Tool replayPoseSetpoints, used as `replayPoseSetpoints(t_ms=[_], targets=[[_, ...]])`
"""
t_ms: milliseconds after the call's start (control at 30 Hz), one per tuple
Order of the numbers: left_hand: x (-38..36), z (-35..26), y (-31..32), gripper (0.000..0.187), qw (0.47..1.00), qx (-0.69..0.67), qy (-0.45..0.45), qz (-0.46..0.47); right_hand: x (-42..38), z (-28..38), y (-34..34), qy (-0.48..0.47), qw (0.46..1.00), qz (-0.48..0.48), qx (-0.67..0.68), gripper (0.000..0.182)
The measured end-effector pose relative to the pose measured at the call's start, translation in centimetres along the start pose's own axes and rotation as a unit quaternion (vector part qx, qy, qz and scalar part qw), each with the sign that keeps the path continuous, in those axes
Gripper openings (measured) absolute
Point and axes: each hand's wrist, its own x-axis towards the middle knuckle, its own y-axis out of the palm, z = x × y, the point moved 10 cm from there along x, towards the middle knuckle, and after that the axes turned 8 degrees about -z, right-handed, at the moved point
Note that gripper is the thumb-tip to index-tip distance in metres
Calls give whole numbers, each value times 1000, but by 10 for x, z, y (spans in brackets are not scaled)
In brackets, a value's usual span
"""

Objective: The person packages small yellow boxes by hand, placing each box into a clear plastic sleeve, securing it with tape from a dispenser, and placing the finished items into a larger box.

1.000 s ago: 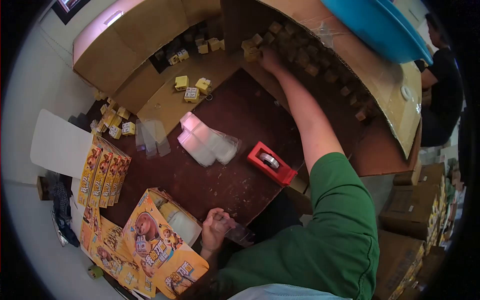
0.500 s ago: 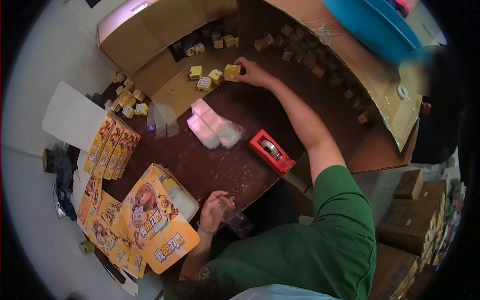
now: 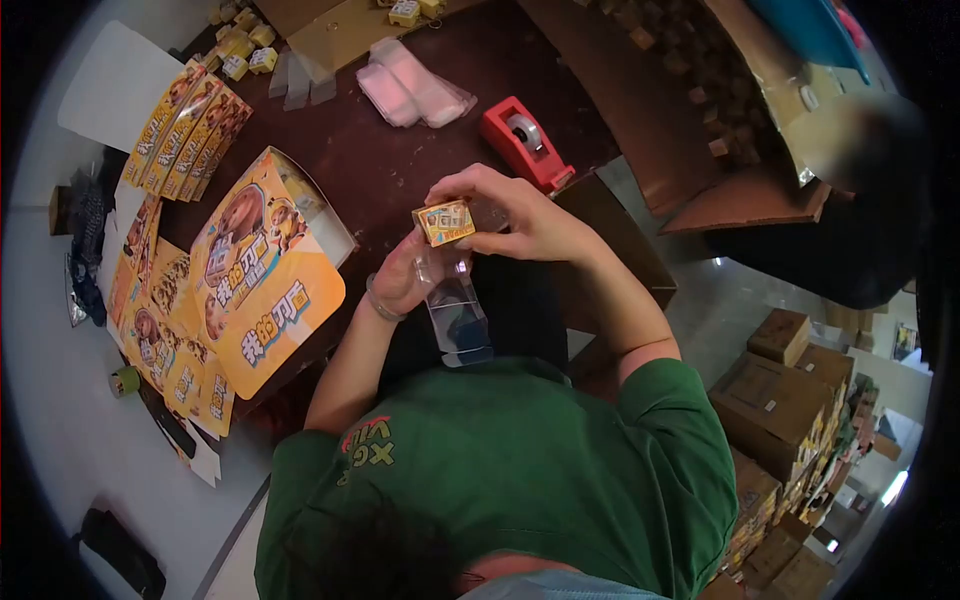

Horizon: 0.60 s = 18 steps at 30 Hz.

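Observation:
My right hand (image 3: 515, 215) holds a small yellow printed box (image 3: 446, 223) by its sides, between thumb and fingers. Just below, my left hand (image 3: 398, 280) grips a clear plastic box (image 3: 458, 325) whose lower end hangs toward my lap. The printed box overlaps the upper end of the plastic one, and both hands come close together there. Beyond them on the dark table (image 3: 330, 130) lies a stack of flat clear plastic boxes (image 3: 408, 85). A red tape dispenser (image 3: 520, 150) stands near the table edge, past my right hand.
Left of my hands is an orange display box (image 3: 270, 270) with its printed flap raised. Several similar boxes (image 3: 190, 135) stand behind it. Small yellow blocks (image 3: 238, 45) sit at the far left. Large cartons (image 3: 775, 385) are stacked at right, near a blurred person (image 3: 870, 190).
My right hand has come back from the far side of the table with the small yellow box. My left hand has raised the clear plastic box to meet it. The view has tilted down.

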Motion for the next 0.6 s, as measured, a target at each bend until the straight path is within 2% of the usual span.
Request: replayPoseSetpoints(t_ms=[67, 100, 200, 300, 333, 367, 433, 467, 533, 567, 600], targets=[[-10, 6, 11, 63, 998, 16, -19, 57, -16, -2, -2, 16, 988, -3, 154, 53], [-15, 7, 21, 64, 996, 17, -27, 84, -20, -7, -3, 25, 989, -12, 148, 68], [-21, -8, 16, 75, 984, 173, 43, -4, -37, -10, -4, 66, 992, -76, 75, 69], [-29, -19, 15, 80, 987, 130, 89, 24, -52, -11, 0, 100, 976, -139, 135, 67], [-30, -24, 13, 79, 980, 160, 119, -1, -57, -12, 2, 112, 968, -159, 156, 67], [-33, -24, 17, 77, 979, 168, 113, 12, -60, -13, 4, 131, 969, -151, 145, 69], [-38, -28, 39, 75, 977, 183, 100, 38, -55, -2, 8, 68, 977, -113, 167, 71], [-37, -20, 48, 74, 987, 131, 64, 67, -55, 3, 10, 40, 979, -95, 178, 72], [-43, 3, 65, 77, 982, -62, -37, 173, -46, 12, 27, 26, 968, -46, 244, 73], [-40, 9, 67, 77, 979, -51, -32, 194, -42, 19, 35, 17, 961, -23, 275, 74], [-40, 19, 70, 77, 978, -95, -46, 182, -42, 18, 44, 48, 954, -3, 295, 60]])
